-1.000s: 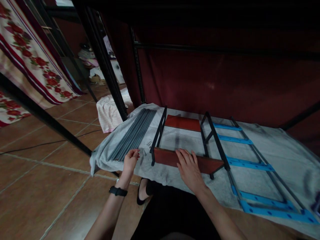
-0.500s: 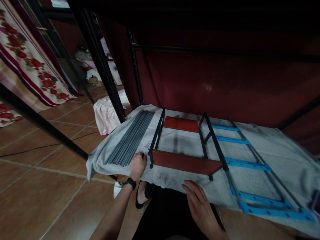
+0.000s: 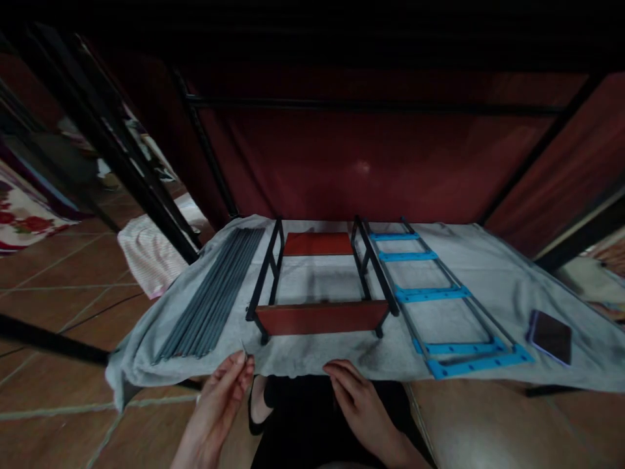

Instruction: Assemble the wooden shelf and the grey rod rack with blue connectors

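My left hand [image 3: 221, 398] is raised at the cloth's front edge, with a small thin metal piece [image 3: 244, 348] pinched between thumb and fingertips; its exact kind is too small to make out. My right hand [image 3: 359, 404] hovers at the front edge with loosely stretched fingers and nothing visible in it. Just beyond both hands stands a black metal frame [image 3: 384, 273] joined to a reddish-brown board [image 3: 319, 318] in front and an orange-red board [image 3: 317, 243] at the back. A row of several grey metal tubes [image 3: 209, 296] lies to the left.
Blue plastic pieces [image 3: 432, 294] with thin grey rods lie on the right, and a phone [image 3: 551, 337] lies farther right. A grey cloth [image 3: 493, 260] covers the surface. Black metal posts [image 3: 122, 163] and a dark red curtain [image 3: 351, 163] enclose the back and sides.
My left hand has lifted from the cloth beside the tubes and come back toward me, now pinching the small metal piece. My view has turned right, bringing the phone fully in. My right hand stays near the edge.
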`<state>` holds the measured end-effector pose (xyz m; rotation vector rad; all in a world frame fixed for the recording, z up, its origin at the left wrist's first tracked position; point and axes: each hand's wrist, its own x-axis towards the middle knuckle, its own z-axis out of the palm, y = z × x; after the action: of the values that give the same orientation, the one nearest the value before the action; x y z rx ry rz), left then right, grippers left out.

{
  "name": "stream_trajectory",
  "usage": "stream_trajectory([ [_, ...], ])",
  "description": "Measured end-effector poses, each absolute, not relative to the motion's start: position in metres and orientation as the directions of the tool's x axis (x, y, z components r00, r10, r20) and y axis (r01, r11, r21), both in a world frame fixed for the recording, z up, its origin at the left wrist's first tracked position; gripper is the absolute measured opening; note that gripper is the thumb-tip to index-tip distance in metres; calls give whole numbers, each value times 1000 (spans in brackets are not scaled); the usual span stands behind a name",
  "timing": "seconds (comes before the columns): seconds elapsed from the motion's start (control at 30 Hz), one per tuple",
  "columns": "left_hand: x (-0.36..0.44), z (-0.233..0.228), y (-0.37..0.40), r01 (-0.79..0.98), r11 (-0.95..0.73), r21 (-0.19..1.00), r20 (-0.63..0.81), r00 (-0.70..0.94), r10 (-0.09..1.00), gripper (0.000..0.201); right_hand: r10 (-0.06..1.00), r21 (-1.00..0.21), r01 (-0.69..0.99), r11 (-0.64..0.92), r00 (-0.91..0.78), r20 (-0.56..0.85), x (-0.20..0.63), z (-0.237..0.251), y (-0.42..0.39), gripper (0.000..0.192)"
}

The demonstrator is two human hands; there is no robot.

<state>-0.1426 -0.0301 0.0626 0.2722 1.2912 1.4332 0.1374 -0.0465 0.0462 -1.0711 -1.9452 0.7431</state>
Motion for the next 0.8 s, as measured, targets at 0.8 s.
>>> stream_trajectory([
  [0.8, 86, 114, 11, 269, -77, 960, 39, 143, 989, 18, 972, -979, -189, 72, 235, 26, 250, 79, -15, 24],
])
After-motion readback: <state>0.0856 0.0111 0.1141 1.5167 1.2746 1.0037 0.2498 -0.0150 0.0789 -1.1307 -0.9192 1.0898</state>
